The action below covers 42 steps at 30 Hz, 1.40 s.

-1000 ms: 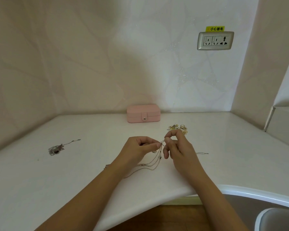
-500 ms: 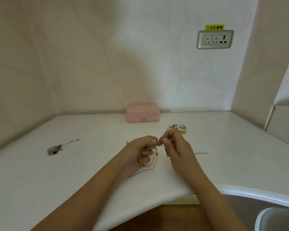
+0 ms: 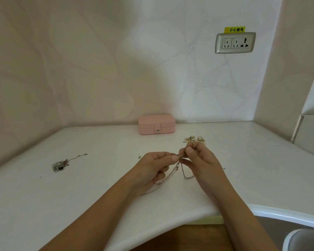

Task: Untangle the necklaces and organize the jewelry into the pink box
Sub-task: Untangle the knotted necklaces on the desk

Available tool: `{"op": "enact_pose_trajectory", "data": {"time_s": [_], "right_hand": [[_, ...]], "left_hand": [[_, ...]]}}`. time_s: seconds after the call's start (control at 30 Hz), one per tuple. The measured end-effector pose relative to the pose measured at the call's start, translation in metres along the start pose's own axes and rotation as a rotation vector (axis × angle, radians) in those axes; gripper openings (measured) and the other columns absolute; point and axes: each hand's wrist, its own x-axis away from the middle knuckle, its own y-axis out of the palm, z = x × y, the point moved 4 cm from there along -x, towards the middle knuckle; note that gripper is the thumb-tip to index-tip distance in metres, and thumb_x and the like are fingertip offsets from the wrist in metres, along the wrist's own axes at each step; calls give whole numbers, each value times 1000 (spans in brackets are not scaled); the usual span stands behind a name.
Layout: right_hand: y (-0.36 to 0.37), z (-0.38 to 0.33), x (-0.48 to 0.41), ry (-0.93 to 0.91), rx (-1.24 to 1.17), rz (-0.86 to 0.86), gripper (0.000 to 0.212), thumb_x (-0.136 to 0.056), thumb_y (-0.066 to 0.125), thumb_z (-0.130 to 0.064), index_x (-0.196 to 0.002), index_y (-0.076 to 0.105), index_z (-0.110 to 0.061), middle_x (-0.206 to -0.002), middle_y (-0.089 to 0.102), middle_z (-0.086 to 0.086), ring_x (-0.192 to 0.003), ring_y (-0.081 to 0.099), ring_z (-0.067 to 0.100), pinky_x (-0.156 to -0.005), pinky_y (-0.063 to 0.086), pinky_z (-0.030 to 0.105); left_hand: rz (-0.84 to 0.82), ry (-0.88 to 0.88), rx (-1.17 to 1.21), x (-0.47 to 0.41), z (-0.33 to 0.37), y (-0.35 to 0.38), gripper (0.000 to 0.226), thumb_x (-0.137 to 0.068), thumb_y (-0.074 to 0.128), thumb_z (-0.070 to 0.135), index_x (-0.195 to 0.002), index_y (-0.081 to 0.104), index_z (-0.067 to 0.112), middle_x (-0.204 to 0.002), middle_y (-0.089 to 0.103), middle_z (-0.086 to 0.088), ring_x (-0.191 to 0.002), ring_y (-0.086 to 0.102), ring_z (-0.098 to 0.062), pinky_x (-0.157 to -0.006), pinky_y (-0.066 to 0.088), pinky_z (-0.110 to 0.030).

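Thin silver necklace chains (image 3: 172, 173) hang tangled between my two hands above the white table (image 3: 98, 178). My left hand (image 3: 155, 166) pinches the chains at its thumb and forefinger. My right hand (image 3: 200, 160) pinches the same knot from the right, fingertips almost touching the left ones. The loose chain ends trail down onto the table below my hands. The pink box (image 3: 156, 124) stands shut against the back wall, its snap tab fastened.
A small heap of gold rings and earrings (image 3: 194, 139) lies just behind my right hand. A separate silver necklace with a dark pendant (image 3: 62, 163) lies at the left. A tiny stud (image 3: 139, 156) lies left of my left hand. The table's curved front edge runs below my wrists.
My hands have drawn closer together around the knot and lifted slightly. The chains hang in a tighter bunch than a second ago.
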Motion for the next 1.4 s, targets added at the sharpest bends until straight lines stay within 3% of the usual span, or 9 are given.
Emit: {"op": "enact_pose_trajectory", "data": {"time_s": [0.2,0.37,0.5,0.63,0.8,0.93,1.13,1.27,1.4], "right_hand": [[0,-5,2,28,-84,-50,16,-92,51,-1,-91,63,-10,-77,68,6,-77,63,14,-68,48,24],[2,-7,3,8,9,-74,32,-90,47,11,-82,69,-10,-74,67,8,-72,62,14,-63,48,22],[3,-8,4,-58,194,-55,29,-84,49,16,-79,67,-6,-75,69,6,-63,60,12,-61,47,19],[3,-6,6,-54,271,-9,25,-85,59,9,-90,70,-13,-79,71,5,-67,62,8,-66,49,17],[3,-4,5,-6,368,-28,18,-84,69,-8,-88,75,-25,-79,72,-6,-71,63,2,-69,48,13],[-3,-7,4,7,259,12,13,-85,67,-10,-87,76,-19,-72,68,-1,-67,58,5,-68,48,14],[-6,-5,3,108,-9,26,19,-70,70,-26,-84,77,-15,-85,72,4,-84,65,10,-74,51,19],[-4,-6,2,146,-160,-49,14,-77,62,-22,-80,69,-10,-90,71,7,-89,65,16,-78,50,24],[-1,-7,1,144,-267,-43,11,-80,58,-20,-80,58,-10,-71,65,8,-77,65,19,-79,51,28]], "left_hand": [[86,19,-5,0,3,-6,13,-89,61,20,-84,71,14,-54,29,8,-48,21,-6,-43,18,-16],[50,20,114,1,6,-4,33,-91,55,11,-61,63,21,-61,28,5,-50,19,-7,-41,18,-15],[-17,10,159,0,5,-1,12,-75,60,21,-68,51,18,-64,29,5,-55,19,-9,-44,16,-18],[-19,-4,200,-2,3,-6,23,-68,66,25,-74,46,17,-64,34,7,-52,25,-7,-42,19,-17],[-4,-4,219,-1,6,-9,9,-74,60,22,-66,58,21,-70,48,5,-52,29,-6,-44,18,-18],[31,-4,223,0,10,-12,21,-84,60,15,-64,55,20,-81,64,3,-52,28,-6,-43,20,-15],[98,1,223,3,13,-12,37,-89,55,4,-61,36,19,-80,68,2,-53,21,-7,-43,16,-16],[85,10,242,3,14,-9,39,-88,56,3,-58,37,21,-81,69,2,-53,19,-8,-42,16,-15],[72,9,255,3,16,-8,37,-87,58,3,-57,43,20,-73,66,3,-50,21,-6,-39,17,-14]]}}
